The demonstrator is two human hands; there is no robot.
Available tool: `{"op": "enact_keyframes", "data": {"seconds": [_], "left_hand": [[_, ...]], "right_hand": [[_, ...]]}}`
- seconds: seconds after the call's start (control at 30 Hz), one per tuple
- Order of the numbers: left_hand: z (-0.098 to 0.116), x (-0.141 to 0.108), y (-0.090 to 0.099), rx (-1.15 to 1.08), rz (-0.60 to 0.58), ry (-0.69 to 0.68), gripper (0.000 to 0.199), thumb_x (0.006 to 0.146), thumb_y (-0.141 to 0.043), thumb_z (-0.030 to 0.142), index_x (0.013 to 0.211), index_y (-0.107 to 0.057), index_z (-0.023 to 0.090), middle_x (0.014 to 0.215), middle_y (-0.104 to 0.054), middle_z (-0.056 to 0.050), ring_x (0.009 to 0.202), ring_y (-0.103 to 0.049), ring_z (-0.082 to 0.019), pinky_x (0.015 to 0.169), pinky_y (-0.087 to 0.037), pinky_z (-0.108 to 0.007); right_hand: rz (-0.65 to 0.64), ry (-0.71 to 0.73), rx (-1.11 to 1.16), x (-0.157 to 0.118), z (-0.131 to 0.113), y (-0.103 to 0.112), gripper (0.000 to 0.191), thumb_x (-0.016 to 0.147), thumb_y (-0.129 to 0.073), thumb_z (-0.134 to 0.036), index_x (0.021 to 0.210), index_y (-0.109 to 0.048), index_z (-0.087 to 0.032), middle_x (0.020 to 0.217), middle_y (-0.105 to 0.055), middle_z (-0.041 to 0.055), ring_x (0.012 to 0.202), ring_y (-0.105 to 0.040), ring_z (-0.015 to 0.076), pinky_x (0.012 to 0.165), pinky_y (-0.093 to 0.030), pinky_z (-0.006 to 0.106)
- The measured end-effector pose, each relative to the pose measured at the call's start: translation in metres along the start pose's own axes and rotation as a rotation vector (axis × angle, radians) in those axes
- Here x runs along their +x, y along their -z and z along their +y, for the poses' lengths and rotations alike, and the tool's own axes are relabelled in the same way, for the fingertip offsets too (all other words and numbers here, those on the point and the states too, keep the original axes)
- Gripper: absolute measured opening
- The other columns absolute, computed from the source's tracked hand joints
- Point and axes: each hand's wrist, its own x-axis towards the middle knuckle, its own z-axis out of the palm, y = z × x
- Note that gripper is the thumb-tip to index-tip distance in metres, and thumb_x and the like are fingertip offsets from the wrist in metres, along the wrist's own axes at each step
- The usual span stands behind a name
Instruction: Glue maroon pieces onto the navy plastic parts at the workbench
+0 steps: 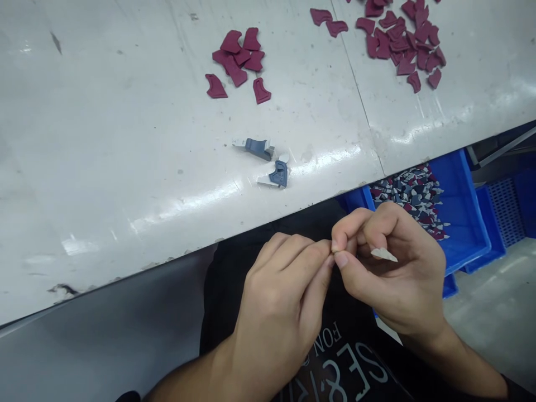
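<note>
My left hand (288, 279) and my right hand (393, 273) meet fingertip to fingertip in front of my dark shirt, just off the table edge. Both are closed in a pinch, and what sits between the touching tips is almost wholly hidden. A small pointed light-grey piece (384, 255) sticks out from the curled fingers of my right hand. On the table beyond lie two small blue-grey parts with pale ends: one on its side (258, 148), the other showing its recessed face (280, 173).
A small cluster of dark-red pieces (237, 58) lies farther back on the white table (125, 139). To the right is a bigger dark-red heap (402, 42). Below the table edge, a blue bin (471, 215) holds many mixed red, grey and blue-grey pieces.
</note>
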Motion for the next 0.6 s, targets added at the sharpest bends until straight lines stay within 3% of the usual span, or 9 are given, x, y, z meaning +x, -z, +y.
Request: {"op": "enact_keyframes", "data": {"seconds": [0.6], "left_hand": [[0.0006,0.0029,0.0048,-0.038,-0.087,0.017,0.023,0.112,-0.054,0.011,0.097,-0.070,0.019,0.086,-0.065,0.001,0.081,-0.055,-0.013,0.078,-0.048,-0.032]], "right_hand": [[-0.085,-0.015,-0.047,0.0010,0.0020,0.0077,0.043,0.077,-0.070,0.007,0.079,-0.043,-0.026,0.083,-0.068,-0.0021,0.069,-0.063,0.0133,0.054,-0.052,0.025]]}}
